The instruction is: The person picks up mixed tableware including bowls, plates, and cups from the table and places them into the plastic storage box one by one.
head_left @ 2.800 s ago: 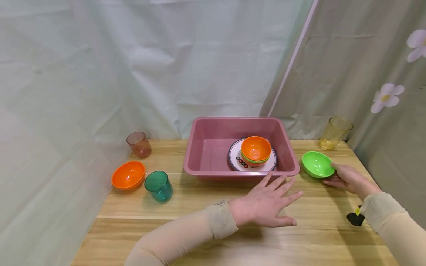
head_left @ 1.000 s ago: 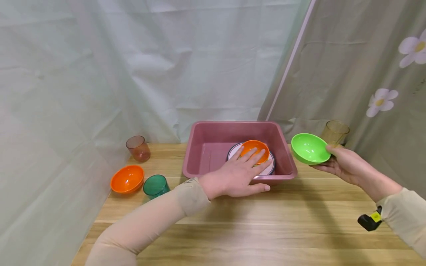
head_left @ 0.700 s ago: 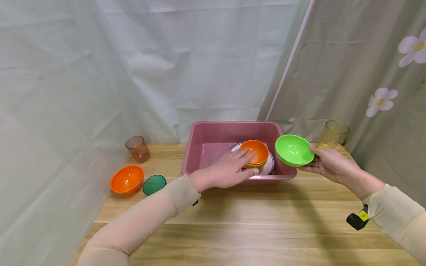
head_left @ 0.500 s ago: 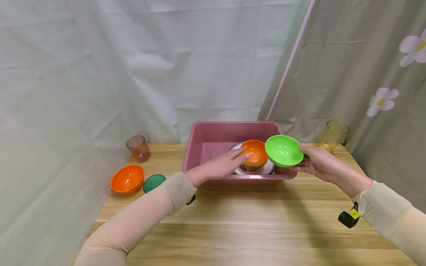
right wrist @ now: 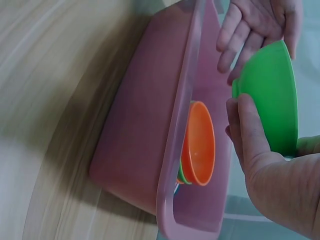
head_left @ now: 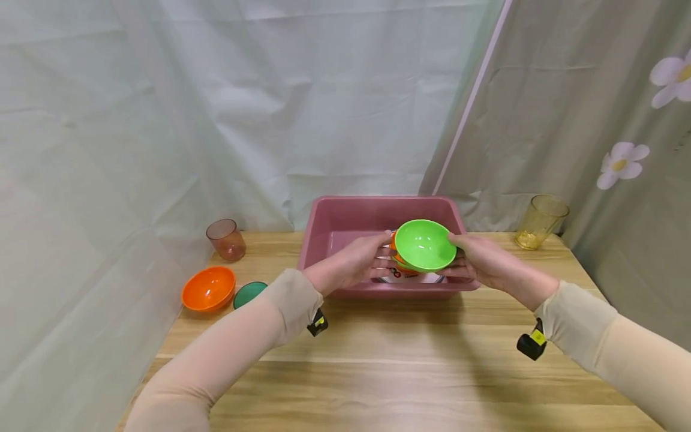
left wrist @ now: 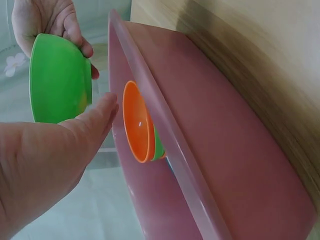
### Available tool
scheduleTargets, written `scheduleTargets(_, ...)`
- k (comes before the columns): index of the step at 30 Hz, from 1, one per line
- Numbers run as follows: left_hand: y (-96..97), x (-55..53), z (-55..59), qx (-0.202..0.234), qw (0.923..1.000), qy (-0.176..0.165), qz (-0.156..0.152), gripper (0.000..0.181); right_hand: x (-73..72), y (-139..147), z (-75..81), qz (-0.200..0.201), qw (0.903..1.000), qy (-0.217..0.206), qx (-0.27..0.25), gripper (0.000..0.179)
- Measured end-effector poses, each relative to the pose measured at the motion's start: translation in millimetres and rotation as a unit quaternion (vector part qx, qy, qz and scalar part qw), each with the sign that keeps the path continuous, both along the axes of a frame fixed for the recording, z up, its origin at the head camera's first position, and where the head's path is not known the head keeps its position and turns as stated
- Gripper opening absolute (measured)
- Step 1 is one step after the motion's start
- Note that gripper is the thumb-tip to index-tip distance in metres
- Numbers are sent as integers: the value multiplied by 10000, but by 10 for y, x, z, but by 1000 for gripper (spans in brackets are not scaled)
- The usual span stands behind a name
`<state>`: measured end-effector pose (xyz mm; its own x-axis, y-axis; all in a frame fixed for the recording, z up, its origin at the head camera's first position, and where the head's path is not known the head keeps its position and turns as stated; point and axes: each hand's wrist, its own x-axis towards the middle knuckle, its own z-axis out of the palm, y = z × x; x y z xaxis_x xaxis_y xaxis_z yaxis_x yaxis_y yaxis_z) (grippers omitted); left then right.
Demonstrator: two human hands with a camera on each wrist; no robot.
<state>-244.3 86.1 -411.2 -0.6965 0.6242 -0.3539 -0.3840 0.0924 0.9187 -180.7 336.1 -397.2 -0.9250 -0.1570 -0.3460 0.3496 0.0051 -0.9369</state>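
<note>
A light green bowl [head_left: 425,245] is held above the pink basin [head_left: 324,291] by my right hand [head_left: 488,261], thumb over the rim and fingers under the side. Across from it, my left hand [head_left: 353,261] reaches to the bowl's left side with its fingers extended and parted, fingertips close to the wall. In the right wrist view that left hand [right wrist: 260,25] shows its palm beside the green bowl [right wrist: 270,95]. Below, an orange bowl [left wrist: 138,122] tops a nested stack on a white plate [head_left: 432,278] in the basin. From the head, the green bowl hides most of that stack.
On the left of the wooden table [head_left: 378,360] stand a reddish cup [head_left: 227,241], an orange bowl [head_left: 209,289] and a green cup [head_left: 249,294] partly behind my left sleeve. A yellow cup [head_left: 541,222] stands right of the basin. Curtains hang behind.
My right hand has lifted the green bowl off the table's right side and carried it left over the basin. My left hand has drawn left and turned its palm toward the bowl.
</note>
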Motion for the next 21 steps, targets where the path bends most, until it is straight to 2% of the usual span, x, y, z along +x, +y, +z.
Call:
scheduleTargets(5, 25, -5, -26, 216, 9992, -287, 149, 49, -20, -69, -16, 9, 9999, -96, 96, 58)
scheduleTargets(10, 69, 6, -34, 315, 9981, -495, 209, 50, -28, -83, -37, 85, 9999, -118, 83, 57)
scheduleTargets(21, 105, 35, -70, 364, 9980, -456, 243, 50, -34, -110, -68, 159, 9998, -94, 107, 57)
